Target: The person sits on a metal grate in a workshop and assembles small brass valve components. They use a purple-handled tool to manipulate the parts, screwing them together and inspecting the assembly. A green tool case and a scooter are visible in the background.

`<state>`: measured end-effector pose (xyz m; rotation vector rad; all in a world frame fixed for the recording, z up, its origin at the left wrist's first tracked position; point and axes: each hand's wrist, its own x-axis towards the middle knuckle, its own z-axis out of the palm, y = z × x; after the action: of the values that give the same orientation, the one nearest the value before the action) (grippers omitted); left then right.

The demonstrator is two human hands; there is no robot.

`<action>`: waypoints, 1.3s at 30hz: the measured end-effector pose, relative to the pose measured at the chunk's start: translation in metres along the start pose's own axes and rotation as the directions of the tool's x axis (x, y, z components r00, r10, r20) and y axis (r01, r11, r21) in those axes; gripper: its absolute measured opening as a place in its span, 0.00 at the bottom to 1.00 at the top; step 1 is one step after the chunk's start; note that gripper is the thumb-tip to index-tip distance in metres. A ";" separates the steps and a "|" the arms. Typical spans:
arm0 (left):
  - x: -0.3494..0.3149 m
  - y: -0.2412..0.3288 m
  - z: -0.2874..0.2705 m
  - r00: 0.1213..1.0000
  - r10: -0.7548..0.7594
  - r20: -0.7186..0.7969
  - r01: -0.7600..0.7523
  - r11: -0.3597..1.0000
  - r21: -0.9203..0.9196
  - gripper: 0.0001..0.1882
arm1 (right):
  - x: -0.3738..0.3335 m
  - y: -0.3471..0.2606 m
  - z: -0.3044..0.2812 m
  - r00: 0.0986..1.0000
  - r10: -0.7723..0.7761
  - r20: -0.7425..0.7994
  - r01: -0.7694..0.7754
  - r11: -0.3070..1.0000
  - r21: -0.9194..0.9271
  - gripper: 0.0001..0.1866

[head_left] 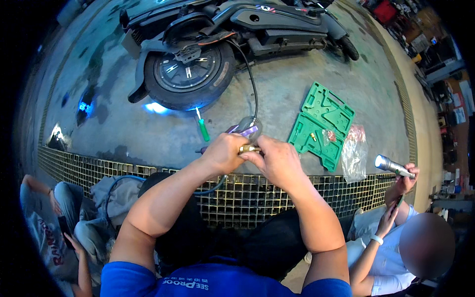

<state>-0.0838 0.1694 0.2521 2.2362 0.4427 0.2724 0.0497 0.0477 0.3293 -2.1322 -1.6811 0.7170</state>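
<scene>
My left hand point(223, 152) and my right hand point(278, 157) meet in front of me, both closed. Between their fingers shows a brass fitting point(250, 148), gripped from either side. Just beyond my knuckles is a purple metal tool point(243, 130), partly covered by the left hand; whether that hand touches it I cannot tell. A black hose point(254, 89) runs from near the scooter's wheel down to the purple tool. Farther off, an electric scooter point(277, 24) stands with its black-tyred wheel point(190, 74) towards me. A green-handled screwdriver point(203, 129) lies below the tyre.
An open green tool case point(321, 126) lies to the right, with small brass parts in it. Beside it is a transparent plastic bag point(354, 156). A floor grating point(247, 198) crosses under my arms. At right a person holds a lit flashlight point(393, 166); another person sits at left.
</scene>
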 end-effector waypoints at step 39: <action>-0.005 -0.013 0.005 0.911 -0.169 -0.377 0.162 0.986 -0.050 0.06 | 0.033 0.014 0.056 0.878 -0.076 -0.472 0.337 0.800 0.497 0.21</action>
<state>-0.0891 0.1717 0.2390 2.1121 0.8301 0.6237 0.0346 0.0730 0.2700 -1.5049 -1.2337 0.5339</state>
